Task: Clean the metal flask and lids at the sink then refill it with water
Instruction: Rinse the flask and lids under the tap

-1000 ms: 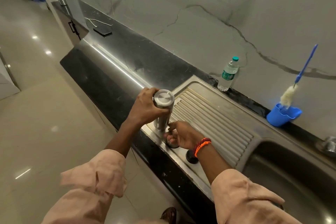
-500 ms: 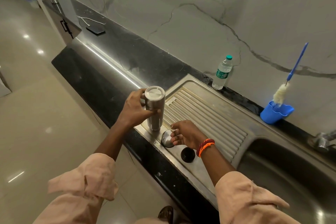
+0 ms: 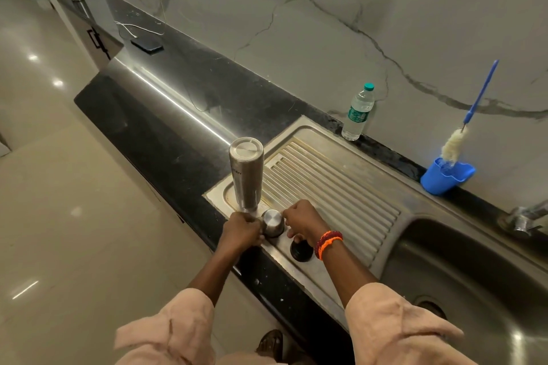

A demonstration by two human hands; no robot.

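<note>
Stainless drainboard point(image 3: 341, 186) carries all task items at its near-left corner, apparently set out to drain. Nearest, the black lid point(image 3: 301, 252) lies beneath the right hand point(image 3: 305, 223), fingers curled loosely; the left hand point(image 3: 241, 231) likewise, both flanking the steel cap point(image 3: 273, 223), contact unclear. Beyond, the metal flask point(image 3: 246, 178) stands inverted, unheld.

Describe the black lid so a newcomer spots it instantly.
Start at the steel drainboard left of the sink basin. At its front edge, below the right hand, lies the black lid. Unlike the shiny metal cup lid and upside-down flask beside it, it is matte black.
</note>
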